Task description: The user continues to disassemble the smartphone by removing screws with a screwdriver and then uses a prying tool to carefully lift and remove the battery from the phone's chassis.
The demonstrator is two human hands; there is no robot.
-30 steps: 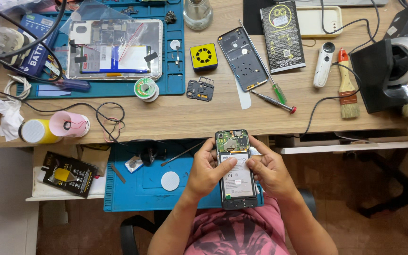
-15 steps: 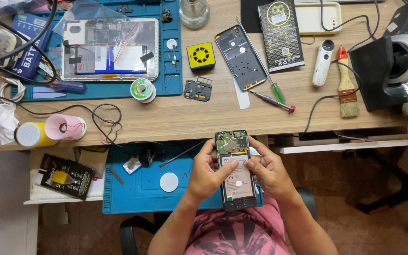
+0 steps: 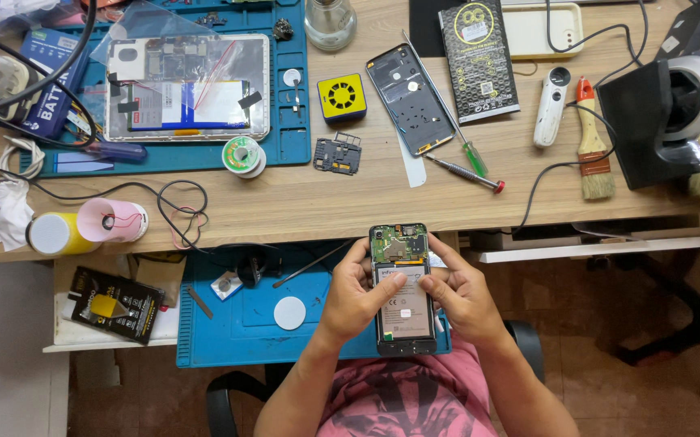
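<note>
Low in the middle of the frame, both hands grip an opened phone (image 3: 403, 289), its back cover off so the green circuit board at the top and the pale battery below lie bare. The left hand (image 3: 356, 293) clasps the phone's left edge with its thumb pressed on the battery; the right hand (image 3: 465, 296) clasps the right edge, thumb also laid on the battery. The phone hangs over a blue rubbery work mat (image 3: 237, 324) on a pull-out shelf, where a white disc (image 3: 289, 312) and a thin metal rod (image 3: 311, 265) lie.

Above it runs the wooden desk (image 3: 301, 198). A dark phone back cover (image 3: 411, 99) lies in the upper middle, with a green-handled screwdriver (image 3: 447, 113) across it and a red-tipped one (image 3: 465, 172) beside. Just left sit a small yellow square box (image 3: 342, 97) and a black plastic frame piece (image 3: 338, 154). A second blue mat (image 3: 289, 121) in the upper left carries an opened tablet (image 3: 188, 87) under a clear plastic bag, plus a spool of solder wire (image 3: 242, 154).

At left stand a yellow roll (image 3: 59, 233) and a pink roll (image 3: 111, 220) (both lying on their sides) amid tangled black wire. A black glossy packet (image 3: 477, 57) with a gold round mark lies upper right, near a white handheld tool (image 3: 551, 105) and a bristle brush (image 3: 593, 137). Another black packet with yellow print (image 3: 115, 303) lies lower left.
</note>
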